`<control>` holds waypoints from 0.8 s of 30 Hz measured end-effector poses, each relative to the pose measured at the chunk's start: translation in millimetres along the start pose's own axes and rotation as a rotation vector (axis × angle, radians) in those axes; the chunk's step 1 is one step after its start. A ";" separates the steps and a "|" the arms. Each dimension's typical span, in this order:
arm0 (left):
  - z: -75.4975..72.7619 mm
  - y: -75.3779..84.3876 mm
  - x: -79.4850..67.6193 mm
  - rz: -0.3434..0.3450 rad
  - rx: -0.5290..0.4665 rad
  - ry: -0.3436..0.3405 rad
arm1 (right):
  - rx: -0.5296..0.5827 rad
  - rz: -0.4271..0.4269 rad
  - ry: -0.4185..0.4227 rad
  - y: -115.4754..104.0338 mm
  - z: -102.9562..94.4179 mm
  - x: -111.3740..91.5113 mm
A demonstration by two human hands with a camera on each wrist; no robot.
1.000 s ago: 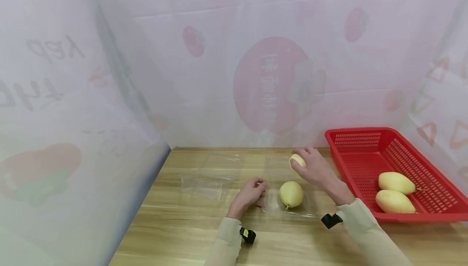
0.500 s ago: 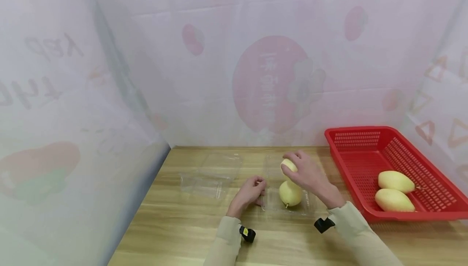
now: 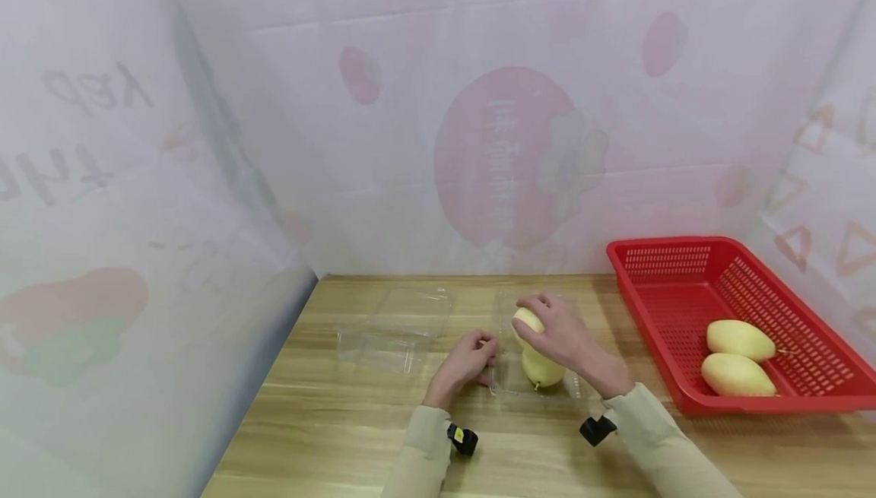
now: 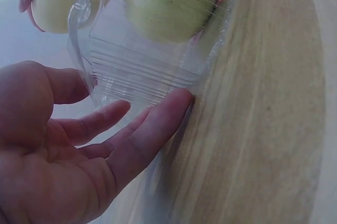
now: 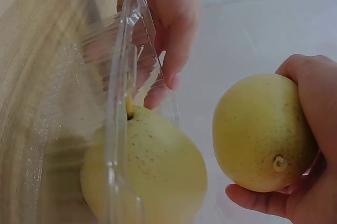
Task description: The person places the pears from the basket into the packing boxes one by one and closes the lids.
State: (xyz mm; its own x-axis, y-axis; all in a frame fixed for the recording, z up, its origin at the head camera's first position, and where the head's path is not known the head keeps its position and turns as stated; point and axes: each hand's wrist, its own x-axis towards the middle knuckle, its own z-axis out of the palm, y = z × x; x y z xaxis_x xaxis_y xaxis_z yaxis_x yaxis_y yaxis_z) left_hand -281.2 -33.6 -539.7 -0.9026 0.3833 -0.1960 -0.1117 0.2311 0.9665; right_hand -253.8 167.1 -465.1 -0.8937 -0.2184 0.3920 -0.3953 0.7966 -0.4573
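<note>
My right hand (image 3: 561, 337) grips a pale yellow pear (image 5: 263, 132) above the clear plastic box (image 4: 137, 71). A second pear (image 3: 543, 369) sits inside that box, its stem toward me in the head view. In the right wrist view the held pear is beside and apart from the boxed pear (image 5: 152, 169). My left hand (image 3: 468, 361) is at the left side of the box. Its loosely bent fingers (image 4: 152, 129) touch the ribbed outer wall in the left wrist view.
On the right, a red perforated basket (image 3: 650, 331) holds two more pears (image 3: 739, 375). Left of my left hand lies another clear plastic box (image 3: 383, 350) on the wooden table (image 3: 308, 422). A printed curtain (image 3: 383, 179) closes off the back.
My right hand has carried its pear leftward and a little nearer, from the box's far right to over its left part. The left hand has stayed in place.
</note>
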 end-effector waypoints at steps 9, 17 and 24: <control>-1.9 -0.3 -0.6 -0.003 0.011 0.003 | 0.002 -0.032 -0.004 -3.4 10.8 0.1; -0.9 0.1 0.2 0.001 0.008 -0.007 | 0.057 -0.032 -0.021 -2.7 20.0 -0.3; -0.8 0.1 0.8 0.009 0.018 0.004 | 0.046 -0.046 -0.021 -3.2 25.7 0.8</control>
State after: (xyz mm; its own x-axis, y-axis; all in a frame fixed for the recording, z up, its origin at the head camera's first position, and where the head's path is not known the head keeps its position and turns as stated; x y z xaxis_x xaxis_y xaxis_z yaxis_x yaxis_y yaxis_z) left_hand -282.2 -34.0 -539.6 -0.9052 0.3816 -0.1870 -0.0963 0.2443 0.9649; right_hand -258.7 149.9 -483.9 -0.8785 -0.2666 0.3965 -0.4450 0.7587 -0.4758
